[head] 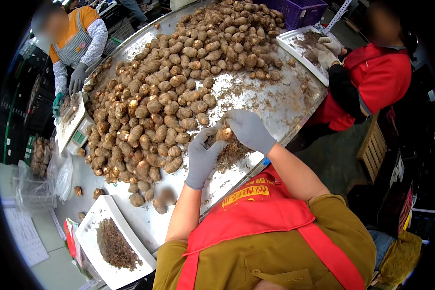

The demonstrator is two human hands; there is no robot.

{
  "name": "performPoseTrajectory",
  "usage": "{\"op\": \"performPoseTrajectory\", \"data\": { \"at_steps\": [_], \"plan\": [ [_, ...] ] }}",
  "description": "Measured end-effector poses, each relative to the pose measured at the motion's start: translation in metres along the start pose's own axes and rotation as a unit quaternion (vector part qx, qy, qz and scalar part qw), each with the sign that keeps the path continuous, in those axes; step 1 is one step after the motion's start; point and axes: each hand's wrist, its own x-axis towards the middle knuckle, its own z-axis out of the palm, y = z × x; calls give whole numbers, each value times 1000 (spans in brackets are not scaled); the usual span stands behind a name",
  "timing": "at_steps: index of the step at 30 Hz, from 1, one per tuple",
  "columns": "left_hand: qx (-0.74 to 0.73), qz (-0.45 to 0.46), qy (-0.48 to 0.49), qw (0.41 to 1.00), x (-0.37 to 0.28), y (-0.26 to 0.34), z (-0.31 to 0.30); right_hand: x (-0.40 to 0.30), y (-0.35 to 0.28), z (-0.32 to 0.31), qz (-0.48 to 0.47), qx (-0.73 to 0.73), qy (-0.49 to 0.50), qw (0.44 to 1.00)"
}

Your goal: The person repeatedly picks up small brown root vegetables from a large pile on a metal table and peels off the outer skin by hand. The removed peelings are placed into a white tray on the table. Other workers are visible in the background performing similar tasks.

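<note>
Both of my hands wear grey gloves and meet over the metal table [262, 99] near its front edge. Between them is a brown taro corm [224, 134] with a pale end facing up. My left hand [203, 152] grips its left side with thumb and fingers. On the other side, my right hand [252, 130] has its fingers curled over the top of the corm. Loose brown root fibres [233, 154] lie beneath my hands. A large heap of taro corms [159, 105] spreads over the table just left of and beyond my hands.
A white tray [90, 232] with fibre scraps [116, 243] stands at lower left. A digital scale [76, 139] is by a co-worker [85, 36] at upper left. Another co-worker [380, 76] handles something over a white tray [320, 74]. A purple crate [301, 14] stands behind; plastic bags [63, 177] hang left.
</note>
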Motion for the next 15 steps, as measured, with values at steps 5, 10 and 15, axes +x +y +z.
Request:
{"op": "performPoseTrajectory", "data": {
  "at_steps": [5, 10, 15],
  "plan": [
    [-308, -142, -20, 941, -2, 4, 0, 5, -2, -9, 2, 123, -8, 992],
    [-297, -133, -30, 945, 0, -2, -8, -4, -12, -11, 5, 144, -55, 988],
    [-270, -108, 15, 957, 3, -2, -10, -4, -8, -1, 93, 152, -49, 983]
  ]
}}
